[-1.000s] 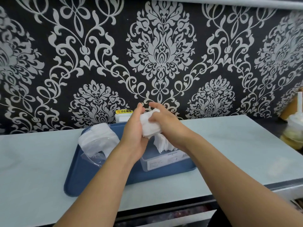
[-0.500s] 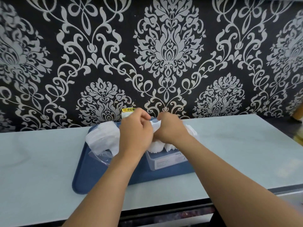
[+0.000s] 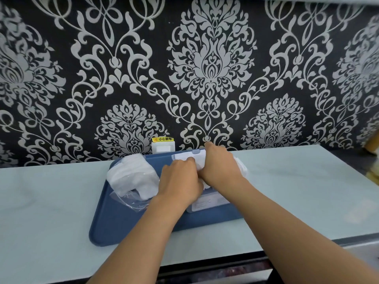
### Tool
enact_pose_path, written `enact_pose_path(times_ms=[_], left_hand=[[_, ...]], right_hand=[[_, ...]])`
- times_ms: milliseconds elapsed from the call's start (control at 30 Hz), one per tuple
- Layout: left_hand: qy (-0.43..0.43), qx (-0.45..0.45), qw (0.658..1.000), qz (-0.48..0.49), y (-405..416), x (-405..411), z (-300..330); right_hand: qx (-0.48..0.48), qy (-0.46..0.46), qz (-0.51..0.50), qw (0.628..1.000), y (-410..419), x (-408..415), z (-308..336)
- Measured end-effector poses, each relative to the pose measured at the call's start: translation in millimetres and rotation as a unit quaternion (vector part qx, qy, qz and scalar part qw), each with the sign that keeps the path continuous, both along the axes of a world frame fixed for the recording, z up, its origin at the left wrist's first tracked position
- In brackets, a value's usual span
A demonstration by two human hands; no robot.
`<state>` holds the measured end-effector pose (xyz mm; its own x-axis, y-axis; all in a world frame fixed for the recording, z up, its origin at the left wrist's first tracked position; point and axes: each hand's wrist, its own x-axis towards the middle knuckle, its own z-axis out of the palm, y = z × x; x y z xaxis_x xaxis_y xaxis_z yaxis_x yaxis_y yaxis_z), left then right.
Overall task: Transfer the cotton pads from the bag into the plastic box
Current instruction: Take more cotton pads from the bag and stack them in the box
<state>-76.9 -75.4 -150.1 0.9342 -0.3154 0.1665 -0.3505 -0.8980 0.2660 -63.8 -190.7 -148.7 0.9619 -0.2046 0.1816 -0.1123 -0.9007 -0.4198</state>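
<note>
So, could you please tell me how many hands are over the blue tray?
2. The left hand and right hand meet over the plastic box, on the cotton pads. None seems hidden.

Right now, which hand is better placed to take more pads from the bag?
Left. The left hand sits right beside the bag; the right hand is further away, over the box.

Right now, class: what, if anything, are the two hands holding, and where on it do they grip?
Both the left hand and right hand hold a stack of cotton pads over the plastic box, gripping its opposite sides.
</note>
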Motion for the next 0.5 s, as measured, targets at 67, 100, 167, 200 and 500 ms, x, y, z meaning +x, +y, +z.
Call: enact_pose_path(times_ms=[67,100,167,200,500], left_hand=[[0.017,-0.014,1.000,0.002,0,2,-2],[0.025,-0.015,1.000,0.000,0,3,-3],[0.037,-0.002,0.999,-0.007,0,3,-4],[0.040,0.004,0.999,-0.008,0,3,-4],[0.089,0.052,0.994,-0.029,1,11,-10]], right_hand=[[-0.017,0.001,-0.005,1.000,1,0,-4],[-0.031,-0.003,-0.006,0.999,2,1,-7],[-0.047,-0.014,-0.001,0.999,2,2,-11],[-0.039,-0.009,0.008,0.999,0,1,-10],[0.112,-0.025,0.086,0.990,-38,-28,15]])
